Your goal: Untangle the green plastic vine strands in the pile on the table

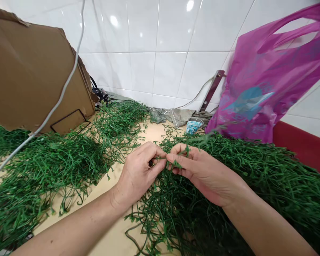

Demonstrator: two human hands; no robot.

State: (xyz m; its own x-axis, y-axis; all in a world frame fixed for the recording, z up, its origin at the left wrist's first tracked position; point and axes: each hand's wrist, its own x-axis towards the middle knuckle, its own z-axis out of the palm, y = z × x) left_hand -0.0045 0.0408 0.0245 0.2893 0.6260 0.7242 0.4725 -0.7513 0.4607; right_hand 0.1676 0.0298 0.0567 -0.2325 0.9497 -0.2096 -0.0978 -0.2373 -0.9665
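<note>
My left hand (137, 174) and my right hand (202, 174) meet at the middle of the view, fingertips nearly touching. Both pinch thin green strands of artificial foliage, and a small dark bit shows inside my left fingers. A large tangled mass of the plastic greenery (258, 177) spreads under and to the right of my right hand. A second mass (50, 167) lies left of my left hand. Between them shows the pale wooden tabletop (106, 227).
A brown cardboard sheet (29, 71) leans at the left, crossed by a white cable (61, 89). A magenta plastic bag (266, 78) hangs at the right by a red ledge (301, 145). Grey cloth (173, 115), a small blue packet (193, 127) and a metal bracket (212, 90) stand against the white tile wall (154, 71).
</note>
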